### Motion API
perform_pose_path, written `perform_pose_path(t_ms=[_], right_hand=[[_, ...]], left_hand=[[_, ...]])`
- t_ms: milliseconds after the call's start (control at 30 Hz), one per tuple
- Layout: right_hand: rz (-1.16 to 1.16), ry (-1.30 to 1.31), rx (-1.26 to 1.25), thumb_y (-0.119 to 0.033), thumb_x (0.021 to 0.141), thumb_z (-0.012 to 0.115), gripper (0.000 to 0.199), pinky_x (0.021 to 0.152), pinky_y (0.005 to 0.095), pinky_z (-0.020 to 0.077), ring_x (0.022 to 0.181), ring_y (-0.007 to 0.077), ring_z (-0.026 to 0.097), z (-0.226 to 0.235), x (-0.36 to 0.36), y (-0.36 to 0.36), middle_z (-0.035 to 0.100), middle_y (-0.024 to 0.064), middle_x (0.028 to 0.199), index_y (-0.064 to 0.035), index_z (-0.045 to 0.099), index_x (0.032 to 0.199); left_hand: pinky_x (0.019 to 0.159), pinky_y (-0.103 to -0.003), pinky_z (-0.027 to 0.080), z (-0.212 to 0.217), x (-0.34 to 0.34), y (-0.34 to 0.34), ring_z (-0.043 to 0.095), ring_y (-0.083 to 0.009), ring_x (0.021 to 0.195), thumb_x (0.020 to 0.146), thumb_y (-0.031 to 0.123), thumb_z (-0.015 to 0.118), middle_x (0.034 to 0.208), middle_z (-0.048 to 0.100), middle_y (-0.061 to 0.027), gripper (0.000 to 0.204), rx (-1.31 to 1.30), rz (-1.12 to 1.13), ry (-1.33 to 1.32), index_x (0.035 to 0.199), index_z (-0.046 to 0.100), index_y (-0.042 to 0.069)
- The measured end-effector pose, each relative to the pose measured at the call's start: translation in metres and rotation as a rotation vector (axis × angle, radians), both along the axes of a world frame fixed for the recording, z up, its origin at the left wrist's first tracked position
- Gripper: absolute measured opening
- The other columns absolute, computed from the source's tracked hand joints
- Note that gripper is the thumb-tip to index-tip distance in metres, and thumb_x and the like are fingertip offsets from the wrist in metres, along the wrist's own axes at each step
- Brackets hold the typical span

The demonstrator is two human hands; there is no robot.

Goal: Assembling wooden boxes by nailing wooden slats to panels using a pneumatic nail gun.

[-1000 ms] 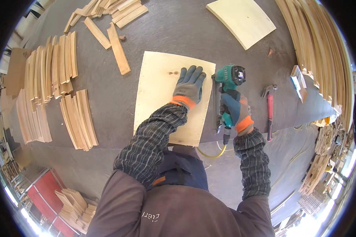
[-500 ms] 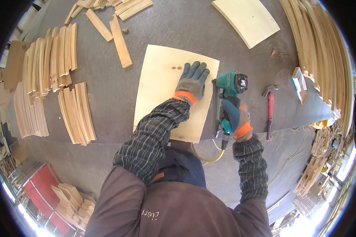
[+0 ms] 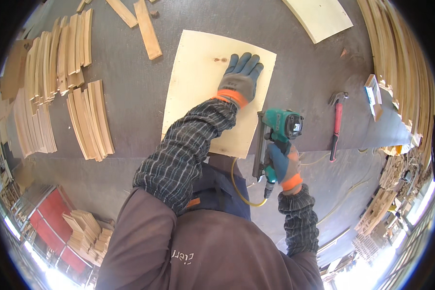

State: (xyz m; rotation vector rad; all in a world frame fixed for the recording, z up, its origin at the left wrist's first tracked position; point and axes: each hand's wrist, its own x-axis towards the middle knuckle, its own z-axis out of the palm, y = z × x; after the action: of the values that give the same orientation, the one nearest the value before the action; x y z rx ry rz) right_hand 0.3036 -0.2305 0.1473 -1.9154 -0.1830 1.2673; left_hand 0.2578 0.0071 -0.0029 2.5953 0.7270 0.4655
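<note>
My gloved left hand lies flat on a pale plywood panel, its fingers stretched toward the far edge. Two dark marks show in the wood beside the fingertips. My gloved right hand is wrapped round the handle of a teal nail gun. The nail gun is off the panel's right edge, near the front of the table. A yellow air hose runs from the base of its handle.
A red-handled hammer lies on the dark table to the right. Wooden slats are grouped at left, and long strips are stacked at far right. Another plywood panel sits at the far side. Red boarding stands lower left.
The nail gun in my right hand has come nearer to me, along the panel's right side. My left hand stays flat on the panel. The whole view has shifted.
</note>
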Motion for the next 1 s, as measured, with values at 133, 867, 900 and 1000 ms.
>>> perform_pose_path(t_ms=[133,867,900,1000], right_hand=[[0.026,-0.004,-0.046,-0.012,0.098,0.063,0.029,0.059,0.029,0.0505,0.064,0.0121,0.061,0.002,-0.018,-0.017,0.064,0.0031,0.075,0.0015,0.068,0.122],[0.013,0.054,-0.07,-0.022,0.096,0.074,0.022,0.069,0.0342,0.0557,0.076,0.0141,0.069,-0.012,-0.059,-0.088,0.076,0.0056,0.085,-0.0026,0.075,0.105],[0.016,0.051,-0.109,-0.021,0.096,0.074,0.021,0.069,0.0338,0.0557,0.076,0.0137,0.069,-0.011,-0.058,-0.089,0.075,0.0051,0.085,-0.0026,0.075,0.107],[0.012,0.061,-0.061,-0.018,0.096,0.075,0.021,0.068,0.0333,0.0554,0.076,0.0129,0.069,-0.012,-0.043,-0.098,0.074,0.004,0.084,-0.0025,0.074,0.11]], left_hand=[[0.132,-0.051,0.027,-0.001,0.0,-0.001,0.043,-0.0313,0.154,0.101,0.014,0.058,0.162,0.053,-0.0093,0.044,0.016,0.011,0.02,0.145,0.065,0.012],[0.131,-0.05,0.029,-0.01,0.0,-0.006,0.046,-0.0305,0.152,0.101,0.016,0.059,0.16,0.055,-0.0089,0.042,0.096,0.035,-0.019,0.143,0.066,0.013],[0.131,-0.05,0.029,-0.012,0.0,-0.005,0.046,-0.0305,0.152,0.101,0.016,0.059,0.16,0.055,-0.0088,0.042,0.092,0.04,-0.023,0.143,0.066,0.013],[0.13,-0.051,0.03,-0.012,-0.002,-0.003,0.047,-0.0309,0.151,0.102,0.019,0.059,0.159,0.056,-0.0088,0.04,0.112,0.035,-0.02,0.141,0.067,0.012]])
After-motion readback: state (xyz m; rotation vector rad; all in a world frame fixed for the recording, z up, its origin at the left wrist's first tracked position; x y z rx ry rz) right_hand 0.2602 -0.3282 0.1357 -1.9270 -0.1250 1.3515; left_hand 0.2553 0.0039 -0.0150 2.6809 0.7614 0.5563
